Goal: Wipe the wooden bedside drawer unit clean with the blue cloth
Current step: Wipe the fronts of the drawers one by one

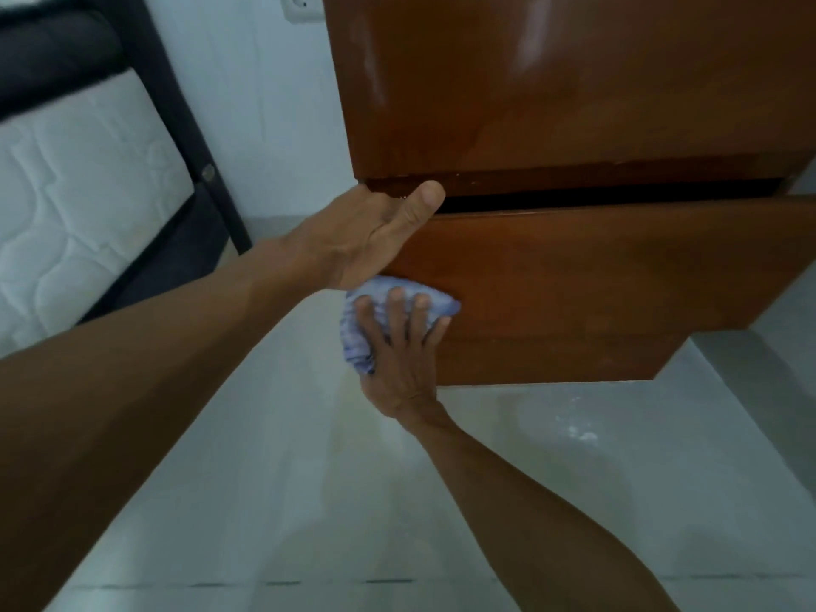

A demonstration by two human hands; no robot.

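The wooden bedside drawer unit [574, 90] fills the upper right, seen from above, its glossy brown top facing me. Its upper drawer [596, 262] stands pulled out a little, with a dark gap along its top edge. My left hand [375, 234] grips the unit's front left corner, thumb lying across the front and fingers hidden round the side. My right hand [399, 346] presses the bunched blue cloth [360, 335] flat against the lower left part of the drawer front, fingers spread over the cloth.
A white quilted mattress [75, 205] on a black bed frame [190, 139] stands close on the left. Pale floor tiles [309, 501] spread below, with a white dusty smear [578, 430] at the right. A wall socket [302, 4] sits above, left of the unit.
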